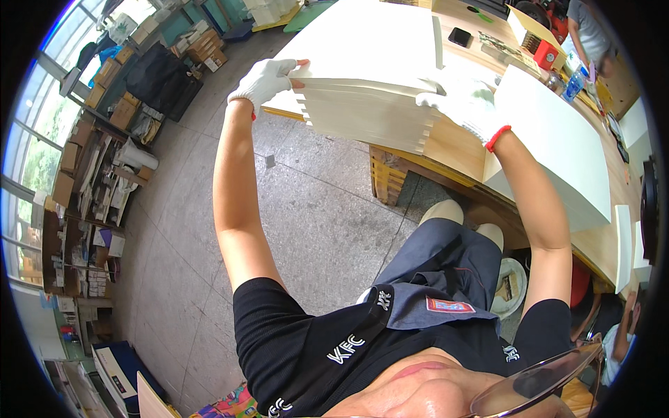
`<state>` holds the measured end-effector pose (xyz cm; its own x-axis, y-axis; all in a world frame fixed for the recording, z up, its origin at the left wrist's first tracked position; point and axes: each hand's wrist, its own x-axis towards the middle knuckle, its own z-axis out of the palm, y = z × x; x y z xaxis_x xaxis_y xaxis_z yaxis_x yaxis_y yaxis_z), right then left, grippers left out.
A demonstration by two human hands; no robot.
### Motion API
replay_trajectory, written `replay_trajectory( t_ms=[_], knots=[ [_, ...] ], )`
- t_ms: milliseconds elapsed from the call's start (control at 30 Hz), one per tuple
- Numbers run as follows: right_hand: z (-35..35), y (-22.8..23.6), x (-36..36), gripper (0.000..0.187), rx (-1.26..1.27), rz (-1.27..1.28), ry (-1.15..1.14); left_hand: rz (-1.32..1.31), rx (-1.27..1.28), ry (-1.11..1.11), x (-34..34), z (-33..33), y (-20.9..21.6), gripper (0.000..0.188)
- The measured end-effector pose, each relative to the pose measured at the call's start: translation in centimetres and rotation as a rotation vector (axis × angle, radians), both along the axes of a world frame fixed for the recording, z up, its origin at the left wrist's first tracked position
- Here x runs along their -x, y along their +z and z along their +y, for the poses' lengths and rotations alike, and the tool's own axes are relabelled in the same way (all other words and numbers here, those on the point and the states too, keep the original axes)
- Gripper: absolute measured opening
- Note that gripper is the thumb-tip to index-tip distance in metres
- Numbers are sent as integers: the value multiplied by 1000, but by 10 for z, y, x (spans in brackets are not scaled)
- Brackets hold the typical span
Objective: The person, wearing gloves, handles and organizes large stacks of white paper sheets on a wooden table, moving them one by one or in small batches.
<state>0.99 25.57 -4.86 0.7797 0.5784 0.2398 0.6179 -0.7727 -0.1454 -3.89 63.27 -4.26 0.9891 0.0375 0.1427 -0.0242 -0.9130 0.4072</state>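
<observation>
A tall stack of large white paper sheets [366,115] lies at the near edge of the wooden table [453,150], its layers staggered in steps at the sides. My left hand [263,82], in a white glove with bare fingertips, pinches the stack's near left corner at the top sheets. At the near right corner is my right hand [468,108], gloved in white with a red cuff. Its thumb lies against the edge of the top sheets and its other fingers are partly lost in glare. A second white stack [554,139] stands just right of this hand.
A black phone [459,36], a red box [546,54] and a blue bottle [575,83] lie farther back on the table. Below its edge stand a wooden crate [387,175] and a white bucket [514,279]. Other people work at right. Cluttered shelves [94,202] line the left wall.
</observation>
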Motion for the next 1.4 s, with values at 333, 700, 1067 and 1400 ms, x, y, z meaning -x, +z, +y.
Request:
replay_trajectory(
  t_ms=[333, 700, 1067, 1400],
  knots=[
    [-4, -26, 5, 40, -274, -70, 108, 16, 88, -92, -11, 20, -5, 56],
    [-3, -34, 3, 33, -334, -110, 142, -4, 43, -64, -7, 14, -2, 54],
    [-3, -39, 1, 32, -395, -133, 165, -13, -74, 15, 6, -5, 9, 51],
    [-7, -41, 1, 30, -372, -180, 179, -24, -1, -13, 4, 2, 2, 49]
  ],
)
